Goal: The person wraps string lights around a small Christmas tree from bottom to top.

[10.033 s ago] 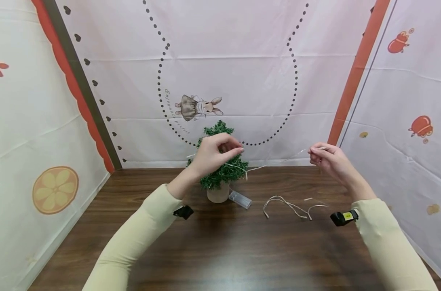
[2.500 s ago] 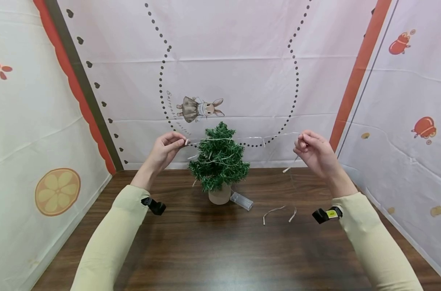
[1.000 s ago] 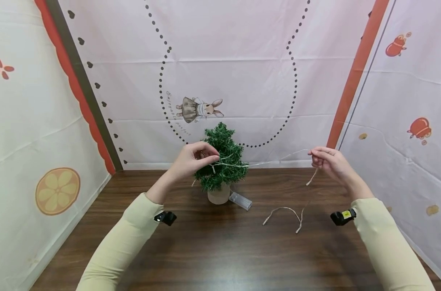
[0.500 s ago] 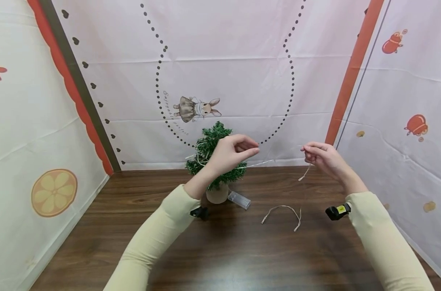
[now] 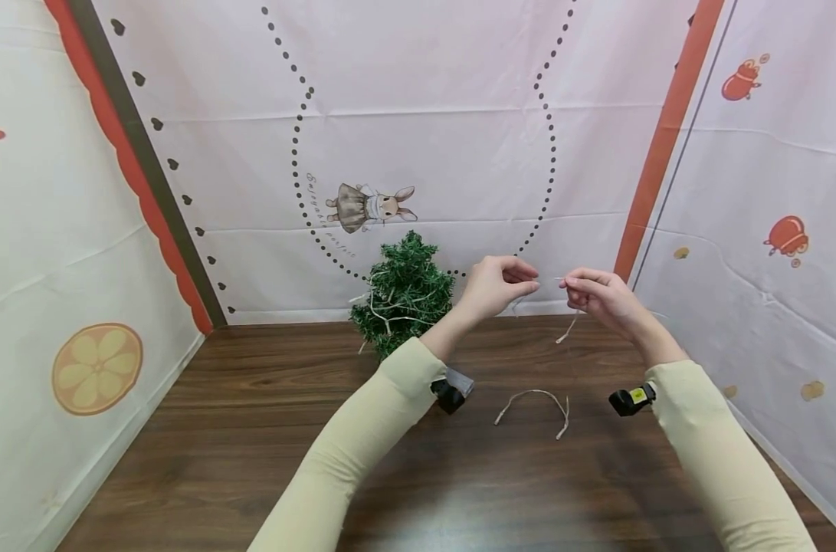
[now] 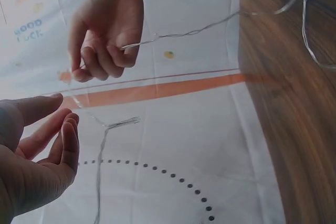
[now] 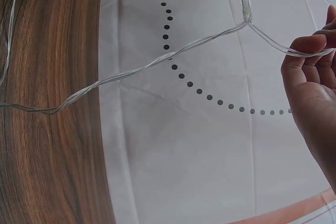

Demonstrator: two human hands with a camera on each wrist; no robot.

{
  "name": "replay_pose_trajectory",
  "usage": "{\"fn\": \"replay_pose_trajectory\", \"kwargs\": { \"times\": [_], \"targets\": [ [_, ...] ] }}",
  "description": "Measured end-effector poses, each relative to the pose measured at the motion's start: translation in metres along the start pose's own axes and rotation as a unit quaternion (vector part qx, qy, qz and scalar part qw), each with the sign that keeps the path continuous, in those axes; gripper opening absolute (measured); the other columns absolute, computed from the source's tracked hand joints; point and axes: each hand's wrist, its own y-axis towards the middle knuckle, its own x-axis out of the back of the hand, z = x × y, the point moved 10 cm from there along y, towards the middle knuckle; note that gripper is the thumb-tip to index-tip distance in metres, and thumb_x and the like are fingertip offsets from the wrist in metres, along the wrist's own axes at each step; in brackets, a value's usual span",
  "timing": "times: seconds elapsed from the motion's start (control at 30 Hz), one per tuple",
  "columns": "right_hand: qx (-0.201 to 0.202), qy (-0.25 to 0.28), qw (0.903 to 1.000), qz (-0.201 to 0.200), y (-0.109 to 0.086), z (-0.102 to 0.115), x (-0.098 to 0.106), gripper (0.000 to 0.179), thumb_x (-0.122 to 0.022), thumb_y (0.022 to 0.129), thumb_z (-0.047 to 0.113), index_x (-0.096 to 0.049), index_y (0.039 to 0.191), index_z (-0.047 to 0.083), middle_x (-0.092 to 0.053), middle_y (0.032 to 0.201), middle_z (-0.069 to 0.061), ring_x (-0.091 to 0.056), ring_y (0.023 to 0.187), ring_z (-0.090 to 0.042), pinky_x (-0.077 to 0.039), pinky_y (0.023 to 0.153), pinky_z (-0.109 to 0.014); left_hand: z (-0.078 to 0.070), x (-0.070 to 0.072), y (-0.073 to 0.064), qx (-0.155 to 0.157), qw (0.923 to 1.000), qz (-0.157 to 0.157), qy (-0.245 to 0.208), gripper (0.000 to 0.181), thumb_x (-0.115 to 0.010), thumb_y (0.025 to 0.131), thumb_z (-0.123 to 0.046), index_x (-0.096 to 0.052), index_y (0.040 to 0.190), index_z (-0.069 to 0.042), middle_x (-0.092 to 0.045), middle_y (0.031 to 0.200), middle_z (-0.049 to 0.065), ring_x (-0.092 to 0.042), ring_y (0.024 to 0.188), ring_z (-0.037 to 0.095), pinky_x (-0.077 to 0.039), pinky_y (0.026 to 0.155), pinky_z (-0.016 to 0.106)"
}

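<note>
A small green artificial Christmas tree [image 5: 407, 287] stands at the back of the table, with clear fairy lights [image 5: 390, 317] draped across its branches. Between thumb and fingers, my right hand [image 5: 600, 295] pinches the light string, and one bulb end hangs beneath it. Close by on its left is my left hand [image 5: 496, 287], thumb and fingertips slightly apart. In the left wrist view the wire [image 6: 101, 177] runs past the left fingertips to the right hand [image 6: 107, 32]. The right wrist view shows twisted wire [image 7: 149, 66] trailing from the right hand [image 7: 315, 77]. My left arm hides the tree's pot.
A clear battery box [image 5: 460, 381] lies on the table beside the tree, partly behind the left wrist camera [image 5: 448, 392]. A loose loop of the light string [image 5: 536, 392] lies on the brown wooden table [image 5: 500, 491]. Printed cloth walls [image 5: 424, 153] enclose the back and sides.
My left hand has moved right, from in front of the tree to near my right hand, which has shifted slightly left. More light string now crosses the tree's front than ten seconds ago.
</note>
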Motion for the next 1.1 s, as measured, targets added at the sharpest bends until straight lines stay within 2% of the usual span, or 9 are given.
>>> {"fn": "replay_pose_trajectory", "kwargs": {
  "times": [0.1, 0.27, 0.4, 0.5, 0.63, 0.73, 0.83, 0.93, 1.1],
  "targets": [
    [0.000, -0.004, 1.0000, 0.006, 0.001, -0.001, -0.002, 0.027, -0.040, 0.101, 0.004, -0.066, 0.095, 0.006, -0.051, 0.072, 0.002, -0.037, 0.063, -0.014, -0.041, 0.063, -0.023, 0.002, -0.005, 0.003, 0.006, 1.0000, -0.001, -0.006, 0.018, -0.074, 0.083, -0.020, -0.074, 0.097, -0.009, -0.074, 0.089, 0.003, -0.065, 0.071, 0.001, -0.049, 0.063, 0.013],
    [-0.002, -0.038, 0.9990, 0.023, 0.003, -0.002, -0.007, 0.026, -0.040, 0.101, 0.004, -0.066, 0.095, 0.006, -0.053, 0.074, 0.003, -0.044, 0.066, -0.009, -0.044, 0.064, -0.022, 0.000, -0.009, 0.006, 0.012, 0.9998, -0.003, 0.018, 0.011, -0.075, 0.083, -0.022, -0.075, 0.091, -0.015, -0.074, 0.084, -0.002, -0.063, 0.068, -0.001, -0.047, 0.060, 0.014],
    [-0.007, -0.059, 0.9979, 0.025, 0.004, -0.004, -0.010, 0.024, -0.042, 0.100, 0.005, -0.066, 0.095, 0.007, -0.053, 0.074, 0.004, -0.047, 0.068, -0.007, -0.045, 0.064, -0.021, -0.002, -0.013, 0.008, 0.017, 0.9994, 0.019, 0.023, 0.007, -0.076, 0.082, -0.021, -0.075, 0.085, -0.015, -0.073, 0.079, -0.004, -0.061, 0.064, -0.001, -0.047, 0.057, 0.015],
    [-0.012, -0.064, 0.9975, 0.025, 0.006, -0.005, -0.012, 0.023, -0.043, 0.100, 0.006, -0.065, 0.094, 0.007, -0.053, 0.072, 0.004, -0.047, 0.067, -0.007, -0.044, 0.063, -0.020, 0.000, -0.012, 0.008, 0.027, 0.9989, 0.037, 0.016, 0.006, -0.075, 0.082, -0.018, -0.074, 0.085, -0.012, -0.072, 0.077, -0.001, -0.061, 0.061, 0.002, -0.048, 0.056, 0.016],
    [-0.019, -0.063, 0.9975, 0.026, 0.006, -0.005, -0.012, 0.023, -0.043, 0.100, 0.007, -0.065, 0.095, 0.006, -0.052, 0.072, 0.004, -0.047, 0.068, -0.008, -0.045, 0.064, -0.021, 0.005, 0.003, 0.011, 0.042, 0.9987, 0.027, 0.014, 0.005, -0.072, 0.085, -0.014, -0.072, 0.084, -0.009, -0.072, 0.076, 0.004, -0.063, 0.061, 0.009, -0.047, 0.053, 0.018],
    [-0.022, -0.060, 0.9978, 0.015, 0.004, -0.003, -0.008, 0.024, -0.042, 0.101, 0.006, -0.066, 0.094, 0.006, -0.051, 0.072, 0.003, -0.046, 0.067, -0.009, -0.046, 0.064, -0.021, 0.010, 0.019, 0.014, 0.066, 0.9976, 0.020, 0.005, 0.005, -0.070, 0.087, -0.014, -0.071, 0.084, -0.009, -0.072, 0.079, 0.006, -0.066, 0.066, 0.012, -0.047, 0.055, 0.021],
    [-0.035, -0.079, 0.9963, 0.007, 0.002, -0.003, -0.005, 0.023, -0.044, 0.100, 0.009, -0.066, 0.094, 0.008, -0.053, 0.073, 0.003, -0.048, 0.067, -0.009, -0.047, 0.063, -0.021, 0.013, 0.030, 0.015, 0.096, 0.9946, 0.039, -0.009, 0.006, -0.067, 0.089, -0.014, -0.069, 0.087, -0.009, -0.073, 0.086, 0.006, -0.069, 0.074, 0.013, -0.050, 0.062, 0.024],
    [-0.054, -0.105, 0.9929, 0.017, 0.003, -0.006, -0.007, 0.021, -0.046, 0.101, 0.013, -0.066, 0.094, 0.011, -0.054, 0.074, 0.004, -0.049, 0.068, -0.008, -0.049, 0.064, -0.021, 0.015, 0.043, 0.016, 0.120, 0.9915, 0.049, -0.016, 0.006, -0.065, 0.091, -0.014, -0.067, 0.089, -0.009, -0.073, 0.093, 0.006, -0.070, 0.081, 0.015, -0.049, 0.066, 0.025],
    [-0.053, -0.095, 0.9939, 0.019, 0.001, -0.009, -0.004, 0.024, -0.043, 0.102, 0.011, -0.066, 0.094, 0.013, -0.051, 0.073, 0.004, -0.046, 0.067, -0.009, -0.048, 0.064, -0.022, 0.016, 0.067, 0.016, 0.137, 0.9899, 0.030, -0.022, 0.006, -0.064, 0.091, -0.015, -0.065, 0.088, -0.010, -0.072, 0.096, 0.005, -0.070, 0.083, 0.013, -0.047, 0.067, 0.027]
  ]
}}
